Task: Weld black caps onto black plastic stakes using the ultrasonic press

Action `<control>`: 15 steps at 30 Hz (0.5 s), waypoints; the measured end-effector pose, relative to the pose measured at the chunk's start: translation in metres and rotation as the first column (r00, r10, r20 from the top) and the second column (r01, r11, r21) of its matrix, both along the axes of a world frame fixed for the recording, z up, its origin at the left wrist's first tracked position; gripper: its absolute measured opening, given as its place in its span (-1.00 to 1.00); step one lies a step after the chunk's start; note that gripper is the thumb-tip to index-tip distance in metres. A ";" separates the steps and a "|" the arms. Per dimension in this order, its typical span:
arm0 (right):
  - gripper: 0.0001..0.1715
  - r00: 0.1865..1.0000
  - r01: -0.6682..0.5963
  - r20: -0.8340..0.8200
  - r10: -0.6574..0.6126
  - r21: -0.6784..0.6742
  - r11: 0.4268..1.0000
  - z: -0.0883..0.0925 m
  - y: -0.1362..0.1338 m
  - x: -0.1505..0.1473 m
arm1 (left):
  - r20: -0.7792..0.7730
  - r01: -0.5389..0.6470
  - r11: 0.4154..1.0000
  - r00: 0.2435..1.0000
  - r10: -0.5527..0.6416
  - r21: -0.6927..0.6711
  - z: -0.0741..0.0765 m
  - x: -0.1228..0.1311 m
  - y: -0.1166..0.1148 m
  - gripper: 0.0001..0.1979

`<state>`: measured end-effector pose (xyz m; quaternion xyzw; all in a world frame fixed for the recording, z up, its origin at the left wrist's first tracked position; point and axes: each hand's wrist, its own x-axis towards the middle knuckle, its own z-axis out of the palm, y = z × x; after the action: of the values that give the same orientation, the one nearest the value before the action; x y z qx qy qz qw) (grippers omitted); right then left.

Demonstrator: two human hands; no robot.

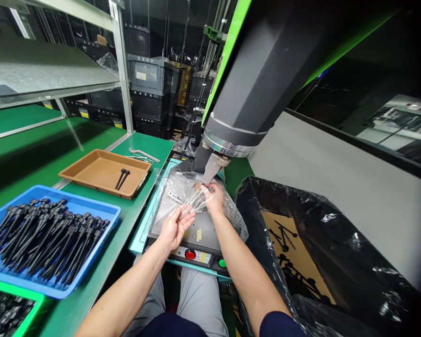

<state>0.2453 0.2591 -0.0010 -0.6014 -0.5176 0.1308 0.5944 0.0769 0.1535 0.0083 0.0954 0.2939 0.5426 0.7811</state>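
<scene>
A person's right hand [214,198] is gripping thin, pale, glossy strands [196,198], stretching between both hands, while the half-open left hand [174,228] is touching their near ends, seemingly for steadiness; leftward, a rectangular blue plastic tray [112,223] is holding slender black parts [49,234], likely for reach.

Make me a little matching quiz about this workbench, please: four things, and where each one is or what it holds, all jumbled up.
Things:
1. Blue tray
2. Brown tray
3. Wrench
4. Thin pale strands

Places and states:
A. Holds just two black pieces
B. Between the left hand and the right hand
C. Heaped with many long black pieces
D. On the green tabletop, just beyond a tray

Right pairs: 1-C, 2-A, 3-D, 4-B
</scene>
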 end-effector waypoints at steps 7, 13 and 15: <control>-0.70 0.996 -0.074 0.044 0.073 0.013 0.997 -0.002 -0.008 0.003 | -0.008 0.002 1.000 1.000 -0.002 -0.007 -0.005 -0.002 0.000 -0.70; -0.77 0.994 -0.084 0.072 0.082 0.021 0.996 0.002 -0.010 0.006 | -0.026 0.003 1.000 1.000 -0.003 0.014 -0.011 -0.003 0.000 -0.72; -0.78 0.995 -0.078 0.069 0.076 0.029 0.997 0.003 -0.008 0.004 | -0.028 0.005 1.000 1.000 -0.004 0.021 -0.011 -0.003 0.000 -0.73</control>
<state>0.2498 0.2509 0.0022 -0.5758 -0.5622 0.1248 0.5804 0.0739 0.1538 -0.0031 0.1119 0.2990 0.5425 0.7770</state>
